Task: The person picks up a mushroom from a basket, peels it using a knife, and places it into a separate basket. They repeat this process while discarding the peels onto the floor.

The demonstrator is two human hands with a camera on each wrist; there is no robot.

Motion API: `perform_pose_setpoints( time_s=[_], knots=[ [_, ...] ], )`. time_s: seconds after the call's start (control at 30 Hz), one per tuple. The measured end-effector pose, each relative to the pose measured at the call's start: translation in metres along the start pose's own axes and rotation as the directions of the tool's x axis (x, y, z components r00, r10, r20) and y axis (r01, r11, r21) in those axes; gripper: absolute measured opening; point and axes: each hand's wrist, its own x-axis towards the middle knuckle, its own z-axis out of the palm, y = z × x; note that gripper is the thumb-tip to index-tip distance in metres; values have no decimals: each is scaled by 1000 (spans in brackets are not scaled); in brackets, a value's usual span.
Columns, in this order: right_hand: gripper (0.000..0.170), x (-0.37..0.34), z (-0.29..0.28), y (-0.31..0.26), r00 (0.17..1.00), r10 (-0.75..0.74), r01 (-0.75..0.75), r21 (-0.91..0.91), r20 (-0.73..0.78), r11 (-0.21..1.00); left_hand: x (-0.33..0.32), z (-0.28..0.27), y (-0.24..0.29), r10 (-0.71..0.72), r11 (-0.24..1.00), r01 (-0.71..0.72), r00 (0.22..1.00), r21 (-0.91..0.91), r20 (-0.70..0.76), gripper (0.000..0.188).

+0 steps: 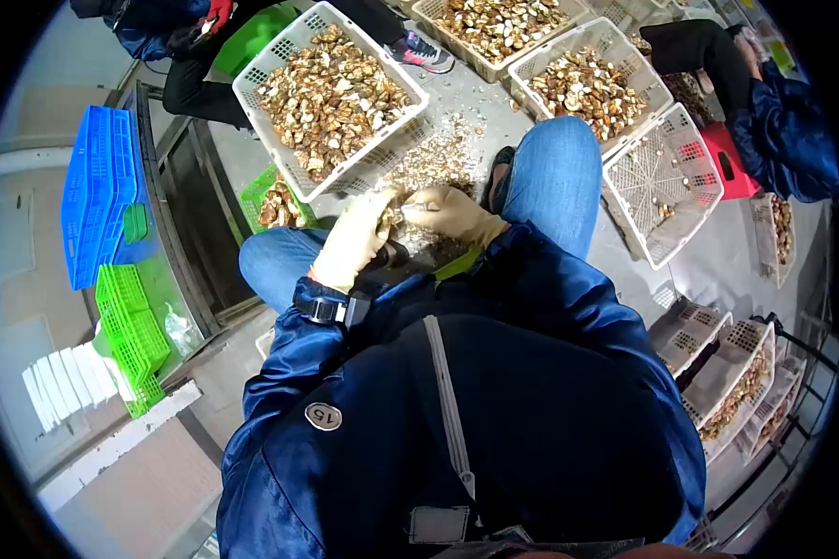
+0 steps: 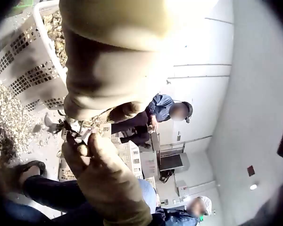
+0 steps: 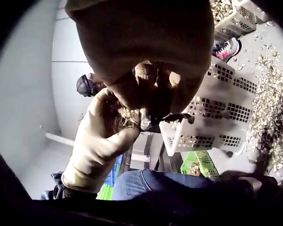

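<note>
In the head view my left hand point(image 1: 356, 238), in a cream glove, and my gloved right hand point(image 1: 452, 214) meet in front of my lap. The right wrist view shows the left hand point(image 3: 96, 141) gripping a rough brown shellfish point(image 3: 128, 117) between thumb and fingers. Beside it, the right hand point(image 3: 151, 42) holds a slim dark tool point(image 3: 179, 117), its fingers curled; I cannot tell the tool's exact kind. Seen from the left wrist, the right hand's fingertips point(image 2: 92, 146) come close under the left hand point(image 2: 113, 61).
A white basket heaped with shellfish point(image 1: 242, 84) stands ahead, a shell pile point(image 1: 438, 154) below my hands. Beside my left knee is a green basket point(image 1: 252, 196). A mostly bare white basket point(image 1: 639, 177) stands right. Other people sit nearby point(image 1: 783, 130).
</note>
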Motion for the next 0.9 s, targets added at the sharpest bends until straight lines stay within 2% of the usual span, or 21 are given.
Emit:
perform_pose_setpoints(
  time_s=[0.03,0.1,0.17,0.2,0.23,0.3,0.33,0.5,0.53,0.57,0.6,0.7,0.8,0.87,0.9],
  knots=[
    [30,0,3,4,999,-22,23,13,-37,1000,0,0,0,-27,999,27,1000,-17,17,60],
    [29,0,-2,3,996,87,-88,52,9,995,-1,0,2,-77,996,80,995,-51,56,61],
    [28,-1,-13,-6,974,210,-219,141,81,965,-4,-1,2,-242,930,242,970,-276,34,61],
    [27,2,-7,0,978,209,-209,196,22,958,-4,-2,1,-324,868,312,945,-385,36,60],
    [27,2,-6,6,983,183,-178,178,-11,968,-5,-3,-2,-398,754,376,914,-539,81,56],
    [27,2,-1,8,989,129,-117,143,-79,983,-8,10,-16,-476,544,389,873,-743,108,50],
    [28,0,3,0,993,45,-17,243,-111,970,-10,15,-19,-480,536,384,871,-751,103,49],
    [23,1,6,-2,991,11,-2,63,-136,998,-13,27,-26,-438,545,363,892,-756,113,42],
    [22,1,5,-3,989,3,6,54,-149,999,-12,24,-22,-452,607,391,886,-692,104,40],
    [22,-1,4,-4,987,-5,13,46,-162,999,-12,24,-23,-451,613,389,887,-687,100,39],
    [21,-5,3,-11,981,46,-27,102,-187,994,-12,24,-24,-450,620,388,888,-682,97,38],
    [20,-5,2,-16,984,74,-55,120,-162,991,-10,19,-20,-424,675,370,902,-639,75,36],
    [19,-2,1,-16,992,105,-101,51,-70,994,-11,12,-14,-404,753,383,911,-535,84,35],
    [22,-4,-2,-19,988,135,-135,12,-76,991,-10,5,-8,-375,834,385,921,-394,105,36],
    [23,-5,-4,-20,985,150,-151,-8,-80,988,-10,6,-11,-363,808,362,927,-465,91,35]
  ],
)
